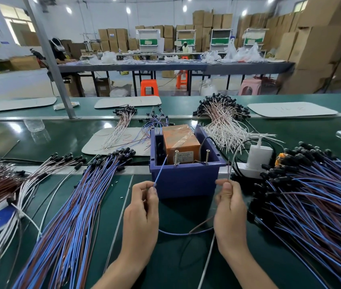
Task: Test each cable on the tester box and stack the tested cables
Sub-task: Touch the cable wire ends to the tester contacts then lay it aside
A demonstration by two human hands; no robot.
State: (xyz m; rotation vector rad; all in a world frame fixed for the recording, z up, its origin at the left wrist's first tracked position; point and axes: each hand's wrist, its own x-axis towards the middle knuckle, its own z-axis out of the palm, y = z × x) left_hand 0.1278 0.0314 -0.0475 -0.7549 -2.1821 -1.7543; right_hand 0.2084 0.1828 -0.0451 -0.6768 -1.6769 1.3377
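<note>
Mid-test. Left hand (pixel 142 207) and right hand (pixel 231 207) each hold pinch grip on one lead of thin blue-and-brown cable (pixel 182 232), before blue plastic tester box (pixel 186 180) on green table (pixel 175 268). Leads not yet on screws (pixel 176 157). Big cable heap left (pixel 77 205), another right (pixel 315 195); tested share unclear, much likely remains.

You are working under bright ceiling lamps (pixel 127 10) glaring on the worktop (pixel 77 132), with edges bending and blurring.

Single head-worn wide-angle view, forward and down, close above tester box (pixel 186 182)
</note>
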